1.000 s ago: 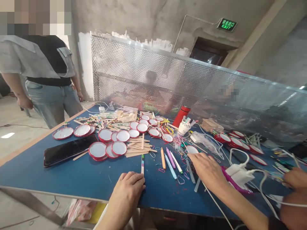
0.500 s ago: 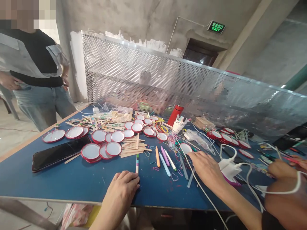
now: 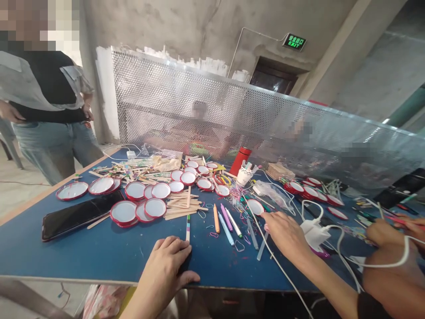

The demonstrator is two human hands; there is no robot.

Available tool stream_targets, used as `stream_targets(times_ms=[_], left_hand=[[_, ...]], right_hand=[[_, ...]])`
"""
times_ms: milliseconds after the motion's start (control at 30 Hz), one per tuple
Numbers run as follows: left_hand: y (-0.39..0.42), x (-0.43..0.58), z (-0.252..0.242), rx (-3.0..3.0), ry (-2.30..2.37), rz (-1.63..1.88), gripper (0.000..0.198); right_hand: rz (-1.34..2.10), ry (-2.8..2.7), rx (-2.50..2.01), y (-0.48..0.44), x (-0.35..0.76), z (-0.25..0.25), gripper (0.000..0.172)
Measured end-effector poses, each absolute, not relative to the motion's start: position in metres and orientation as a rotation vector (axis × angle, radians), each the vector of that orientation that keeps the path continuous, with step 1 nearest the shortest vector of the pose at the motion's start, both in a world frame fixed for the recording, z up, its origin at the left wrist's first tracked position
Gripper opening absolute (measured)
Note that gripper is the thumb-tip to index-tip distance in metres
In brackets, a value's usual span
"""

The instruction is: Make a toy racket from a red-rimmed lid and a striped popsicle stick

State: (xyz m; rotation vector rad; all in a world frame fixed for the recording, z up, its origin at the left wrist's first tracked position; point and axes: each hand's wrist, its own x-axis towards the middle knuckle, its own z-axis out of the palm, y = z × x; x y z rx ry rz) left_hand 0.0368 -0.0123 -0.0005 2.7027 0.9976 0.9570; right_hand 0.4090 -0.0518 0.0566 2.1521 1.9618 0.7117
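My left hand (image 3: 168,263) rests on the blue table near its front edge. Its bent fingers lie over the near end of a wooden craft stick (image 3: 188,228) with green and purple bands; the thumb stretches out apart to the right. To the right, my right hand (image 3: 285,235) is lowered beside a red-rimmed round lid (image 3: 255,207), fingers drawn together; whatever is between them is hidden. Between the hands lie an orange marker (image 3: 216,218), a blue marker (image 3: 226,228), a purple marker (image 3: 227,217) and a white marker (image 3: 235,223). A grey marker (image 3: 252,234) lies nearer my right hand.
Several red-rimmed lids (image 3: 123,212), a phone (image 3: 79,216) and piled craft sticks (image 3: 181,206) cover the left side. Behind stand a red bottle (image 3: 240,161) and a pen cup (image 3: 244,176). A white cable (image 3: 282,268) crosses near my right arm. Another person's hand (image 3: 381,232) works far right.
My left thumb has come out to the right, away from the fingers, which stay on the banded stick. My right hand keeps nearly the same place beside the lid. The view has shifted slightly.
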Motion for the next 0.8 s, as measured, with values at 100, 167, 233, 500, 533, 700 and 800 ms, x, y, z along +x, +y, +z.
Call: stream_targets(times_ms=[100, 167, 233, 500, 533, 700, 800], left_hand=[[-0.012, 0.035, -0.001, 2.710, 0.968, 0.950, 0.065], [-0.011, 0.034, -0.002, 2.718, 0.951, 0.936, 0.075], [-0.011, 0.034, -0.002, 2.720, 0.957, 0.892, 0.084], [-0.015, 0.035, 0.002, 2.722, 1.008, 0.736, 0.094], [-0.015, 0.035, 0.003, 2.714, 1.016, 0.732, 0.093], [-0.017, 0.036, -0.001, 2.684, 1.009, 0.805, 0.097], [-0.018, 0.037, -0.004, 2.697, 1.020, 0.845, 0.104]], right_hand=[[0.739, 1.985, 2.134, -0.052, 0.405, 0.054, 0.030], [0.764, 2.004, 2.122, -0.053, 0.402, 0.052, 0.032], [0.780, 2.010, 2.120, -0.053, 0.401, 0.051, 0.033], [0.786, 2.019, 2.112, -0.051, 0.399, 0.049, 0.035], [0.795, 2.024, 2.113, -0.050, 0.398, 0.049, 0.035], [0.807, 2.052, 2.132, -0.047, 0.393, 0.047, 0.034], [0.772, 2.100, 2.114, -0.045, 0.392, 0.047, 0.036]])
